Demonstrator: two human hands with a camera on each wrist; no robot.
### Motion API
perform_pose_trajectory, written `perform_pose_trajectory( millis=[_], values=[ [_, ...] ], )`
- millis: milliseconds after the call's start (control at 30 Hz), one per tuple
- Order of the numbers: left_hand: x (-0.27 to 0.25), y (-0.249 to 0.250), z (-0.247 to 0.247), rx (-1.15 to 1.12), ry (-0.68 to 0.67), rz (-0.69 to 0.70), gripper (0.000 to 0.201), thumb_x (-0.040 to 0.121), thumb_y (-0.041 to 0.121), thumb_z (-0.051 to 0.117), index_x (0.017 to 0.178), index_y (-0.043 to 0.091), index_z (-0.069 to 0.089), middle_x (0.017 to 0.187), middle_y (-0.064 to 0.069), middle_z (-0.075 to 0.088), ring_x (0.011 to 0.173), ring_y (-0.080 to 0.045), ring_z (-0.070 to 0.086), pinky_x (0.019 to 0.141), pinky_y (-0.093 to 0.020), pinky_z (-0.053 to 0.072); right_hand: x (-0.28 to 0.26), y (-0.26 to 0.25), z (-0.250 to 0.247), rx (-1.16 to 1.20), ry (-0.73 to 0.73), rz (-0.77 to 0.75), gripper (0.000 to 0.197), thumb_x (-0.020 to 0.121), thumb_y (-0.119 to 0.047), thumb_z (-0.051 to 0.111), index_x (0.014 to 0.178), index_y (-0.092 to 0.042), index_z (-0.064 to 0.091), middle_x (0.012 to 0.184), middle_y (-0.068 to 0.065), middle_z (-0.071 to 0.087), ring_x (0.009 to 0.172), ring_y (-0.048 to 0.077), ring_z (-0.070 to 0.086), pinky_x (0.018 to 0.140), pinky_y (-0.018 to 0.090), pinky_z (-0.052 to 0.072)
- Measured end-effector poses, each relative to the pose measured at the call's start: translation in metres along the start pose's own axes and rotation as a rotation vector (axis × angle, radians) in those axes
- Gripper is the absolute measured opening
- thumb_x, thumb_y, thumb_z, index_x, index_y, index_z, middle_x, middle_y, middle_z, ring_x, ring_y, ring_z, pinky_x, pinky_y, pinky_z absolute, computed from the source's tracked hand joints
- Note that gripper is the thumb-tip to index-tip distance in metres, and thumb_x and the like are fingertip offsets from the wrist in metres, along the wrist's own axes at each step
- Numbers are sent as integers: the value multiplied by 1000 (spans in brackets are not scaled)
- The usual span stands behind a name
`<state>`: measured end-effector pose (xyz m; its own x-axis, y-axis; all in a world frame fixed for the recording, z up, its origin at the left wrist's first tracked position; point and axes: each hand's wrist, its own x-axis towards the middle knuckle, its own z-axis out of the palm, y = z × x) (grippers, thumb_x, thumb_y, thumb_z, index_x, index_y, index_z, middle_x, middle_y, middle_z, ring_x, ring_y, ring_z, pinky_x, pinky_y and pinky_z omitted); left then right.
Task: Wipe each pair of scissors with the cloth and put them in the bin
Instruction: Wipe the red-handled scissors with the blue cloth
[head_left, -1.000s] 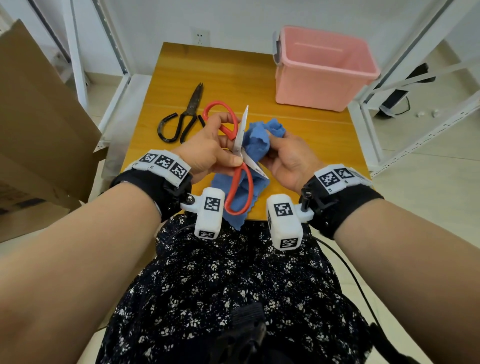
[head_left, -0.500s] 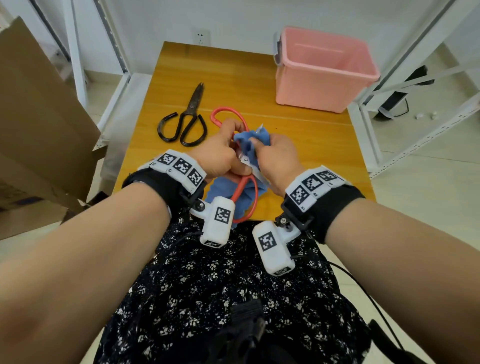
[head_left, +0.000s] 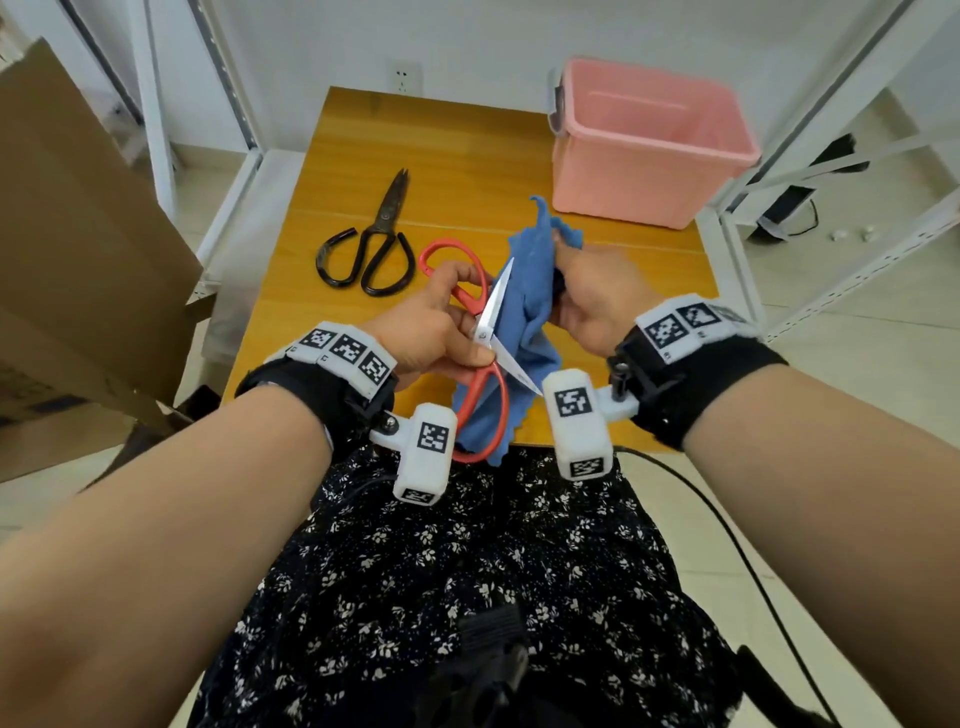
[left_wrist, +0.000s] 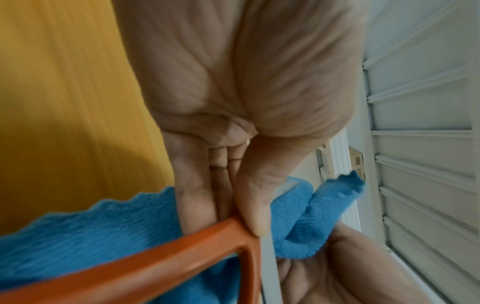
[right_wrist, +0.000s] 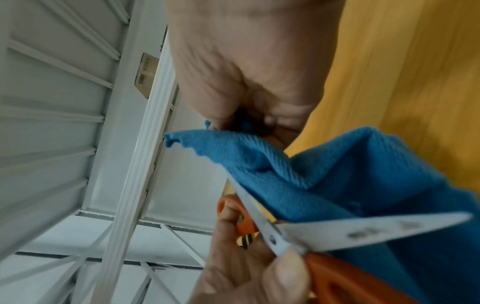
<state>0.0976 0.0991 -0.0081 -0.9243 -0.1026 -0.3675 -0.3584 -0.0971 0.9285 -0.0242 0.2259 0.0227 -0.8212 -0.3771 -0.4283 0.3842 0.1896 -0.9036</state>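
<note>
My left hand grips the red-handled scissors near their pivot, thumb and fingers pinching the handle. The blades are spread wide; one blade points up and away, the other toward my right wrist. My right hand holds the blue cloth bunched in its fingers, just right of the upper blade, with the cloth hanging down behind the scissors. Black scissors lie closed on the wooden table. The pink bin stands at the back right.
A cardboard sheet leans at the left of the table. White metal shelving frames stand on the right and behind. A wall socket sits behind the table. My lap in a flowered dress is below the hands.
My right hand has drawn the cloth up and away off the blade, which now shows bare. The scissors stay in my left hand, blades spread again.
</note>
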Motion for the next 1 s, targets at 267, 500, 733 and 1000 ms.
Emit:
perform_pose_trajectory(
  millis=[267,500,733,1000],
  values=[
    [2,4,-4,43,84,-24,62,79,-24,56,123,18,40,83,-12,61,65,-24,67,52,-33,56,-19,26,14,-272,-258,35,29,92,-15,68,117,-1,60,113,19,70,98,31,70,86,45,59],
    [6,10,-1,208,69,-3,65,77,-22,61,124,16,38,88,-21,56,66,-28,65,59,-42,59,-20,34,19,-508,-148,-91,24,88,-18,72,108,-9,62,101,14,69,94,31,67,84,53,57],
    [8,14,4,256,37,21,60,75,-22,58,115,18,39,88,-21,59,68,-30,62,56,-38,55,-23,34,20,-580,-150,-170,23,93,-28,65,102,-13,50,103,5,59,102,27,61,91,45,54],
    [7,11,-3,213,-1,10,64,74,-26,58,112,23,42,89,-25,59,69,-32,65,60,-43,59,-17,37,10,-538,-271,-178,36,93,-22,67,124,-13,51,115,8,66,105,24,65,94,48,54]
  ],
)
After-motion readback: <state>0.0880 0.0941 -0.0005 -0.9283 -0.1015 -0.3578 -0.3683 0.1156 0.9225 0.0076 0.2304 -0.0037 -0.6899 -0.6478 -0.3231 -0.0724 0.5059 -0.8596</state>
